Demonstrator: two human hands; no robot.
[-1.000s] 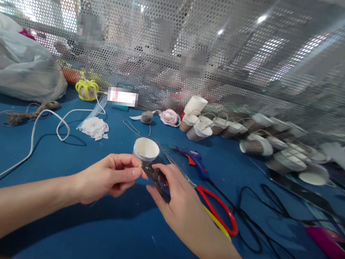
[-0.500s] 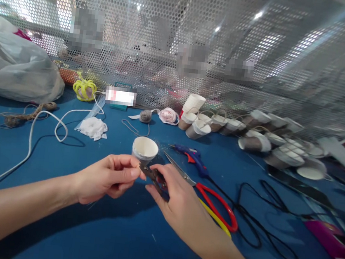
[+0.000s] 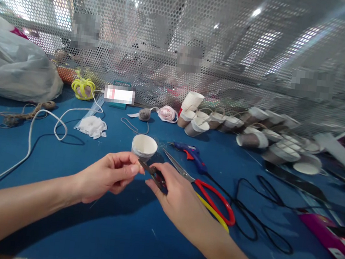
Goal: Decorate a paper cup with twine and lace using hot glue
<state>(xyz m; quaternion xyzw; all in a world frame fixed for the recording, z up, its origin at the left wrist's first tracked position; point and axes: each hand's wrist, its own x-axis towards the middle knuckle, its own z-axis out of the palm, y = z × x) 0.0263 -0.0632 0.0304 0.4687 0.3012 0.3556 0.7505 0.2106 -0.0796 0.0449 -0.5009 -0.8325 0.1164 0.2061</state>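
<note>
My right hand (image 3: 173,192) is closed around a small dark pair of snips (image 3: 156,176), its tip pointing left. The tip meets the fingertips of my left hand (image 3: 114,175), which are pinched together. Whatever sits between those fingers is too small to make out. Just beyond the hands stands a paper cup (image 3: 145,146) with a whitish rim and greyish side, upright and partly covered by my fingers. Scissors (image 3: 216,199) with one red and one yellow handle lie partly under my right hand. A blue glue gun (image 3: 193,154) rests behind them.
On the blue table (image 3: 110,239) a white cord (image 3: 30,142) curls at left, near white ribbon (image 3: 92,126) and twine (image 3: 27,117). Grey yarn (image 3: 144,114) and a pink roll (image 3: 167,113) lie at the back. Several small cup baskets (image 3: 197,126) crowd the right, near black cable (image 3: 250,213).
The snips have tilted slightly, their tip now lower toward the right against my left fingertips. Both hands stay almost in place; the whole view has shifted a little.
</note>
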